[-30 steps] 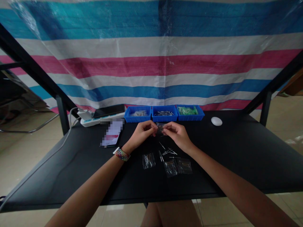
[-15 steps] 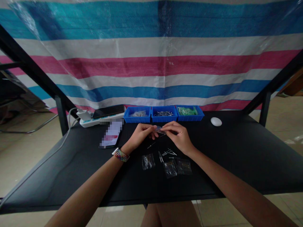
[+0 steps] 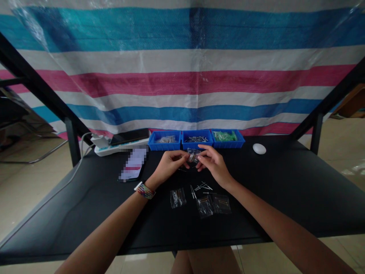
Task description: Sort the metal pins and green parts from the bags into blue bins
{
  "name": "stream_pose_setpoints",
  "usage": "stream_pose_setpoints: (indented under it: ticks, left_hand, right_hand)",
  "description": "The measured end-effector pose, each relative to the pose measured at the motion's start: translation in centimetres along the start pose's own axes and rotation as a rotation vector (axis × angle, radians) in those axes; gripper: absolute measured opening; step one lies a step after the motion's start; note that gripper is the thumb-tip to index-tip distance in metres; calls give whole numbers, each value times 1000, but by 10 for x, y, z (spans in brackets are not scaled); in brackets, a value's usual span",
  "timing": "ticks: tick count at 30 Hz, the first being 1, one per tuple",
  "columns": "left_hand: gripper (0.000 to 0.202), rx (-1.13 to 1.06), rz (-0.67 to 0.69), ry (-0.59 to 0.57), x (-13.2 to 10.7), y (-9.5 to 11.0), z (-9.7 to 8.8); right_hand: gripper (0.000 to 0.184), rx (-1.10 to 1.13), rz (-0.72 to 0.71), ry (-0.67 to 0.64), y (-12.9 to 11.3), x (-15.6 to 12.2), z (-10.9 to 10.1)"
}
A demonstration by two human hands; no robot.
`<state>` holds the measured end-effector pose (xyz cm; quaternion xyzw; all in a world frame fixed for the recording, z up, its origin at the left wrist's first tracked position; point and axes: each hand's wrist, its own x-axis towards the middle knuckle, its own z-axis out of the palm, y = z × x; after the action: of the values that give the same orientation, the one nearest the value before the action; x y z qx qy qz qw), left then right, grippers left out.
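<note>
A small clear plastic bag (image 3: 194, 155) is held up between my two hands in front of the middle blue bin. My left hand (image 3: 172, 164) pinches its left side with thumb and fingers. On the right side, my right hand (image 3: 211, 163) grips it, with the index finger stretched above. Something small shows inside the bag, too small to name. Several silvery pop rivets (image 3: 203, 186) lie loose on the black table below the hands. Nearer to me lie a small clear bag with brownish pieces (image 3: 178, 198) and two similar bags (image 3: 213, 204) side by side.
Three blue bins line the back: one of small clear bags (image 3: 167, 139), one of rivets (image 3: 196, 139), one of green pieces (image 3: 226, 136). A phone (image 3: 133, 163) and power strip (image 3: 111, 149) are at left, a white mouse (image 3: 259, 148) at right.
The bag between my hands has turned from nearly flat to upright, its face now showing. My right hand's fingers have spread and shifted along its right side.
</note>
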<state>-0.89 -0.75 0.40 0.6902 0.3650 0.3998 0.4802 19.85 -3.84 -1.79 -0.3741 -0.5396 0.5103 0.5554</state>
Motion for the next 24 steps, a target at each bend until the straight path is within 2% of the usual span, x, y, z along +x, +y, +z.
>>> stream_pose_setpoints:
  ticks: [3, 7, 11, 14, 18, 24]
  left_hand:
    - [35, -24, 6, 4, 0, 0, 1]
    - [37, 19, 18, -9, 0, 0, 1]
    - [53, 104, 12, 9, 0, -5, -2]
    - [63, 63, -24, -27, 0, -6, -3]
    - [54, -58, -72, -66, 0, -1, -2]
    - [32, -81, -40, -41, 1, 2, -3]
  right_hand:
    - [38, -20, 1, -10, 0, 0, 2]
    - [20, -104, -79, 9, -4, -2, 4]
    - [14, -185, -159, 55, -8, -4, 4]
    - [11, -258, -231, 73, -10, -6, 3]
    - [11, -368, -353, 63, -11, -7, 3]
    - [19, -514, -494, 50, -17, -7, 3]
